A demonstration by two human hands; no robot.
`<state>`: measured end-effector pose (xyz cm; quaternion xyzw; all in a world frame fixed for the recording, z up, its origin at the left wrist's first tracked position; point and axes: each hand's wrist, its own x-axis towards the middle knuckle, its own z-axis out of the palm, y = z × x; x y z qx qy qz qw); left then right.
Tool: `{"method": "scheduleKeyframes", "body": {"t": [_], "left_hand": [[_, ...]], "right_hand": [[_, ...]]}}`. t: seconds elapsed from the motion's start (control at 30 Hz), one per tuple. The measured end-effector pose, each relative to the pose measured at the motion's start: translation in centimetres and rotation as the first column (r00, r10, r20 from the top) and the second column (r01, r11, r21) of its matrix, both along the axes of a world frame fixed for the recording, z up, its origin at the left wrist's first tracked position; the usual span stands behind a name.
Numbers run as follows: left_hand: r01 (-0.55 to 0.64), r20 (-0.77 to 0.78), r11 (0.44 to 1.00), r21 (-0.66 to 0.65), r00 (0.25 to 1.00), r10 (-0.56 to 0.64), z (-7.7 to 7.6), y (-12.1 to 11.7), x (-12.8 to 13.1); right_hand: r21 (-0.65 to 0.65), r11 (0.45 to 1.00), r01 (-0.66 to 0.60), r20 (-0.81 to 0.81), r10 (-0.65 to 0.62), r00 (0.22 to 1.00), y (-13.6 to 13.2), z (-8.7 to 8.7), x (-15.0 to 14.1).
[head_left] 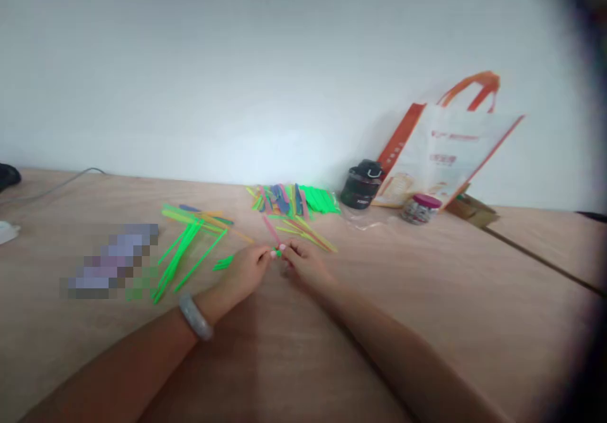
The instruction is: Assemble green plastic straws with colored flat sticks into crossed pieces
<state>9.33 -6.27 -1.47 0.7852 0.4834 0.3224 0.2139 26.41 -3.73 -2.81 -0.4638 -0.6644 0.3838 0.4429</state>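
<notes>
My left hand (pixel 244 274) and my right hand (pixel 303 265) meet at the fingertips above a wooden table (pixel 427 290). Between the fingertips is a small green plastic strip (pixel 277 253), partly hidden. A thin pink strip (pixel 270 230) runs from the fingers toward the back. Yellow and orange strips (pixel 303 233) lie just beyond my right hand. To the left of my left hand lie bright green strips (pixel 183 258). A pale bangle (pixel 194 317) circles my left wrist.
A heap of multicoloured strips (pixel 294 200) lies at the back. Behind it stand a black bottle (pixel 361 184), a capped jar (pixel 421 209) and a white-and-orange bag (pixel 441 151) against the wall. A pixelated patch (pixel 109 262) covers part of the table at left.
</notes>
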Motion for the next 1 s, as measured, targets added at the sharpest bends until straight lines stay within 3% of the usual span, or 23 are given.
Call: {"method": "scheduleKeyframes", "body": {"t": [0.1,0.17,0.27,0.37,0.47,0.6,0.83,0.93,1.0], "left_hand": [[-0.058,-0.056,0.997,-0.047,0.997,0.056,0.0,-0.2,-0.3],[-0.040,-0.093,0.999,0.022,0.995,0.042,-0.2,-0.3,-0.2],[0.074,-0.188,0.985,0.153,0.981,-0.044,-1.0,-0.2,0.7],[0.165,-0.308,0.964,0.210,0.947,-0.095,-1.9,0.0,1.4],[0.144,-0.356,0.949,0.281,0.934,-0.036,-2.4,0.2,0.9],[0.068,-0.368,0.959,0.274,0.929,0.039,-2.4,0.7,-0.6],[0.101,-0.390,0.979,0.176,0.921,-0.025,-2.7,2.6,-1.3],[0.089,-0.397,0.975,0.205,0.918,0.000,-2.3,2.5,-1.4],[0.036,-0.436,0.965,0.259,0.896,0.084,-1.4,2.2,-1.8]], "right_hand": [[0.012,0.969,0.248,-0.052,-0.247,0.968,1.8,0.1,2.6],[0.151,0.915,0.373,0.126,-0.392,0.911,2.9,0.3,4.4],[0.381,0.860,0.340,0.424,-0.489,0.762,3.6,0.3,5.9],[0.450,0.856,0.255,0.625,-0.506,0.594,3.5,-0.2,5.7],[0.485,0.858,0.168,0.712,-0.500,0.493,3.1,-0.7,5.2],[0.493,0.863,0.112,0.748,-0.487,0.451,2.9,-0.8,5.3],[0.481,0.869,0.119,0.778,-0.485,0.399,3.4,-0.9,5.5],[0.493,0.862,0.118,0.767,-0.494,0.410,3.4,-1.0,5.5],[0.509,0.853,0.115,0.753,-0.506,0.420,3.2,-0.9,5.4]]}}
